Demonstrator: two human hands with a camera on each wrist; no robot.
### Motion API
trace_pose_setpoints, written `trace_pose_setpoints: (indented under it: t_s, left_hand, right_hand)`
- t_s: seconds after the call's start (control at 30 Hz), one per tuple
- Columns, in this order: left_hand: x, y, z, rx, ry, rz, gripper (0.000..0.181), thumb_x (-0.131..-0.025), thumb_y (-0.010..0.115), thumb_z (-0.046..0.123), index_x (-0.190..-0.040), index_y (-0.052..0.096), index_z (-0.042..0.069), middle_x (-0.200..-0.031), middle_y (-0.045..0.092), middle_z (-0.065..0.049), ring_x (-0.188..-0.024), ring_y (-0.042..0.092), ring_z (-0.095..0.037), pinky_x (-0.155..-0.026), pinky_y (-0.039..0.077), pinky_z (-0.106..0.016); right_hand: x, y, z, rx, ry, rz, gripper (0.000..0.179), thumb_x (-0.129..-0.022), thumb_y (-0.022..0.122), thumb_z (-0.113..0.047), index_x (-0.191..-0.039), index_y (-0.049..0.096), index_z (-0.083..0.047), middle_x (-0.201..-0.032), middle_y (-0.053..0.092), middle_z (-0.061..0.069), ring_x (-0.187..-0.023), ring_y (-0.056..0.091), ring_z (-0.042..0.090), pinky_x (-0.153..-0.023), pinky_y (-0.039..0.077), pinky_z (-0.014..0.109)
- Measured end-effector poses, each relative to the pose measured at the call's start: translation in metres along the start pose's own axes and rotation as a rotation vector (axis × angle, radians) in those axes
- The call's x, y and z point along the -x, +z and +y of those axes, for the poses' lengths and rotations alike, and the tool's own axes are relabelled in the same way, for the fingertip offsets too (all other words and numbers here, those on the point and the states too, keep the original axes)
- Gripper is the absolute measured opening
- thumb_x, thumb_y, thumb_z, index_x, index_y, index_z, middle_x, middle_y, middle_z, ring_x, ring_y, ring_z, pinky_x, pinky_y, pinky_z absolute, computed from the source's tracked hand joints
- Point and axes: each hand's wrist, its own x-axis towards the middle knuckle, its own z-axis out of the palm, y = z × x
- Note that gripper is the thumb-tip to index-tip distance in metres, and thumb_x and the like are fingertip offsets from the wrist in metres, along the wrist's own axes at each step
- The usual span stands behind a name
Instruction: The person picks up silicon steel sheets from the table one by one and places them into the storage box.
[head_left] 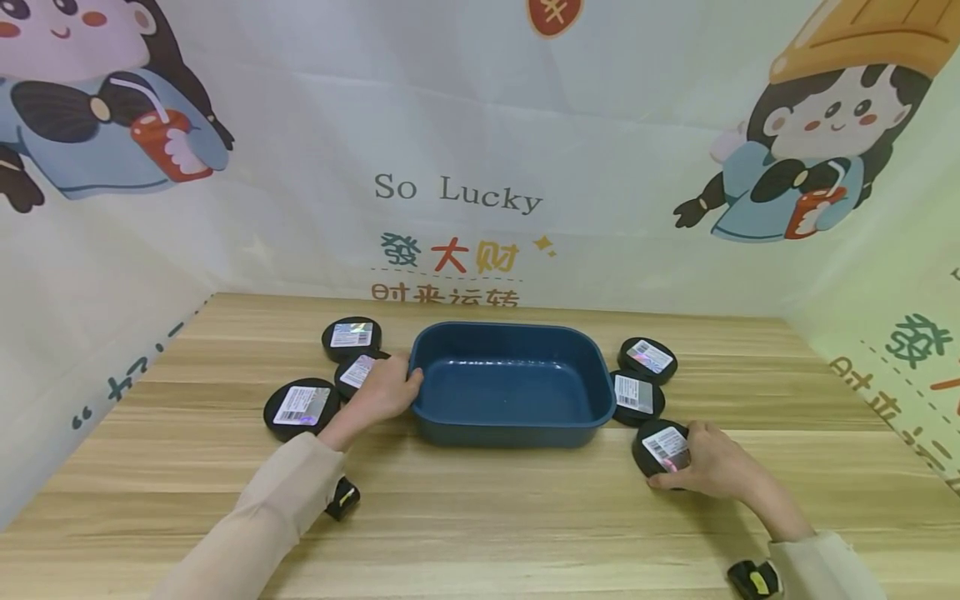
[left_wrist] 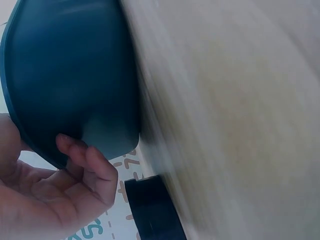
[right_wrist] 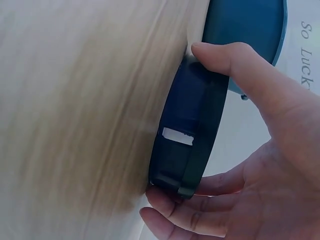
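Observation:
A blue rectangular plastic basin (head_left: 510,435) stands on the wooden table. My left hand (head_left: 386,390) grips its left rim, thumb over the edge and fingers curled against the outer wall in the left wrist view. On the right, my right hand (head_left: 716,462) holds the nearest round black container (head_left: 663,447), which carries a white and silver label on top. In the right wrist view thumb and fingers span the side of that container (right_wrist: 185,125), low at the table surface. A label strip shows on its side.
Two more black round containers, one (head_left: 636,396) against the basin's right side and one (head_left: 648,360) behind it, stand at right. Three others, (head_left: 302,408) the nearest, stand left of the basin, by my left forearm. A printed cloth (head_left: 465,125) hangs behind the table.

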Motion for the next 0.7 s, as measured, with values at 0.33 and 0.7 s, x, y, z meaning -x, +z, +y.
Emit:
trace_pose_setpoints:
  t_s: [0.33,0.7]
  left_hand:
    - [-0.0005,0.0009,-0.0001,0.004,-0.010,-0.005,0.020,-0.086,0.044,0.008,-0.087,0.056,-0.008,-0.075,0.057,-0.019,-0.070,0.053,-0.029,-0.064,0.044,-0.041]
    - [-0.0007,0.0002,0.0006,0.011,-0.027,-0.017,0.021,-0.087,0.044,0.009,-0.088,0.055,-0.009,-0.074,0.056,-0.017,-0.069,0.053,-0.028,-0.063,0.044,-0.040]
  right_hand:
    - [0.0033,-0.0014,-0.0016,-0.047,-0.040,0.059,0.071,-0.055,0.080,-0.033,-0.091,0.044,0.016,-0.074,0.048,0.012,-0.066,0.047,0.020,-0.058,0.040,0.032]
    - [0.0052,-0.0061,-0.0062,-0.162,-0.112,0.143,0.083,-0.058,0.080,-0.028,-0.111,0.035,0.018,-0.093,0.055,0.024,-0.079,0.055,0.027,-0.069,0.044,0.040]
